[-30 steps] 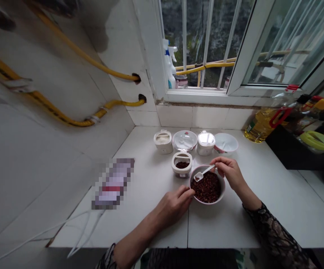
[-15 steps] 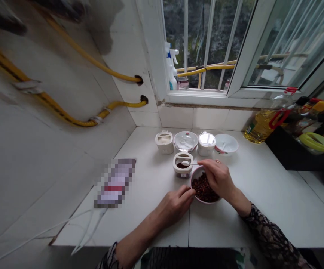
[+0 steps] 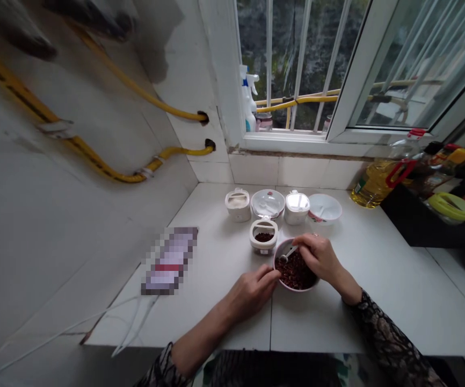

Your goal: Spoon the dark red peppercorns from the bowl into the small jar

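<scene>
A pink bowl [image 3: 277, 259] full of dark red peppercorns stands on the white counter [image 3: 317, 317]. My left hand [image 3: 252, 293] grips its left rim, fingers pinched on the edge. My right hand [image 3: 319, 257] is closed on a small white spoon [image 3: 288, 255], whose scoop dips into the bowl's contents at the far left side. Just behind the bowl sits a small open white jar [image 3: 263, 237] with a little of the same dark spice inside.
Behind the open jar stand two white lidded jars [image 3: 238, 205] [image 3: 296, 207], a glass-lidded dish [image 3: 267, 203] and an open white bowl [image 3: 324, 208]. An oil bottle [image 3: 381, 177] and other bottles crowd the right. White cables [image 3: 131, 328] hang off the front left edge.
My right hand carried the spoon from the bowl to the small open jar, then brought it back down into the bowl. My left hand stayed on the rim.
</scene>
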A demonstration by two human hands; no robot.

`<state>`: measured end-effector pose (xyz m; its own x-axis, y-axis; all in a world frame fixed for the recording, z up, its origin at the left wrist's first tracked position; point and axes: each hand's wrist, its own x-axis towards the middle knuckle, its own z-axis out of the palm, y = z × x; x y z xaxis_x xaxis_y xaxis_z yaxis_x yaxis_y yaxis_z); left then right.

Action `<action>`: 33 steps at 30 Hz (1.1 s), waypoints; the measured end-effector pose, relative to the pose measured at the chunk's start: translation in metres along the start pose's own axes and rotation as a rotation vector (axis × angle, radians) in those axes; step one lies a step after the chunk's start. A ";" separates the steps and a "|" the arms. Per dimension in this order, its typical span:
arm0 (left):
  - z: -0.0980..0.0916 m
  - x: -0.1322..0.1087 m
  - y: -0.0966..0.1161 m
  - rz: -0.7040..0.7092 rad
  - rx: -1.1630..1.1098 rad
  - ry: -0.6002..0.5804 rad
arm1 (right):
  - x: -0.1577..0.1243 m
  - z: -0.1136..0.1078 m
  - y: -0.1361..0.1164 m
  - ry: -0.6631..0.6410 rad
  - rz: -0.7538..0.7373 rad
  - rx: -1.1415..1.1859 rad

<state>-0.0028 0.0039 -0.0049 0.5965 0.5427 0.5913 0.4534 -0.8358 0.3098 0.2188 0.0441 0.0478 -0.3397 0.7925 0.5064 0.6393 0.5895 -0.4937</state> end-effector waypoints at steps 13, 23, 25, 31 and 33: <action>0.003 -0.002 -0.002 -0.026 -0.031 0.004 | -0.001 -0.010 0.001 0.050 0.182 0.148; 0.003 -0.004 -0.003 -0.049 -0.049 -0.020 | 0.000 -0.007 0.002 0.049 0.397 0.385; 0.004 -0.004 -0.003 -0.046 -0.049 -0.020 | 0.001 -0.007 0.002 0.063 0.475 0.455; 0.004 -0.004 -0.002 -0.034 -0.047 0.002 | 0.005 -0.006 0.004 0.079 0.638 0.609; 0.004 -0.003 -0.002 -0.029 -0.043 0.008 | 0.006 -0.007 0.004 0.082 0.668 0.646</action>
<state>-0.0030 0.0043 -0.0104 0.5781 0.5659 0.5879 0.4409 -0.8228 0.3585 0.2241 0.0501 0.0536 0.0256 0.9996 0.0123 0.1687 0.0078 -0.9856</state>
